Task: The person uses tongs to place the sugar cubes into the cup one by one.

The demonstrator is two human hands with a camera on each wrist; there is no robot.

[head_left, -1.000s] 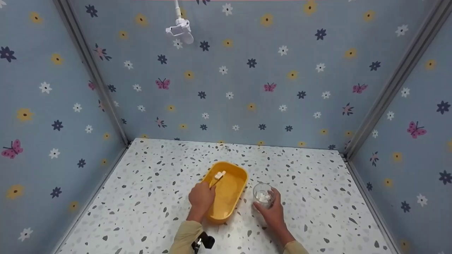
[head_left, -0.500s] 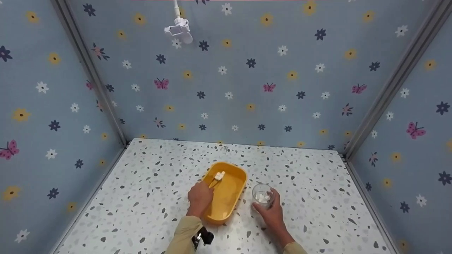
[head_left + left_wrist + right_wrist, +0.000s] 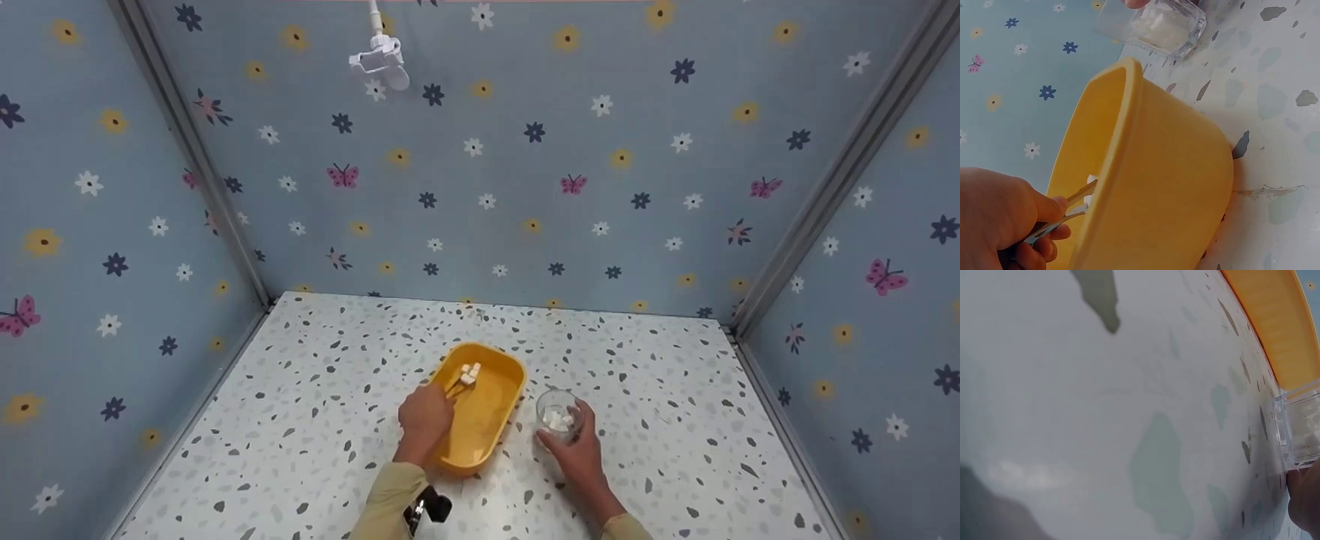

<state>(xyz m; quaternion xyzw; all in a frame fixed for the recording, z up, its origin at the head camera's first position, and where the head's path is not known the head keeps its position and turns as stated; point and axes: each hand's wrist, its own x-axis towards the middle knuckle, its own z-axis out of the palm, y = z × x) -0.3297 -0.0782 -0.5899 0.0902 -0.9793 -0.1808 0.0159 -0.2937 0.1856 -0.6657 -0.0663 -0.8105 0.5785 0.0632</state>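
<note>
My left hand (image 3: 426, 418) holds a pair of tweezers (image 3: 1075, 203) by its upper part, over the left side of a yellow plastic basin (image 3: 484, 409). The tweezers' two arms stand apart in the left wrist view, their tips hidden behind the basin's rim. By those tips, inside the basin, lie a few small white cubes (image 3: 469, 373); whether one is pinched I cannot tell. To the basin's right, my right hand (image 3: 583, 450) grips a clear glass cup (image 3: 551, 397), thumb and fingers round its side. More white pieces (image 3: 1162, 28) lie in the cup.
Everything stands on a white speckled tabletop (image 3: 315, 420). Blue flowered panels (image 3: 487, 150) enclose it at the back and both sides. A white clip holder (image 3: 381, 64) hangs high at the back left. Near my left wrist is a black device (image 3: 431, 506).
The tweezers' arms have spread apart since one second ago, and the white cubes at their tips now look more separate. My right hand and the cup have stayed in place.
</note>
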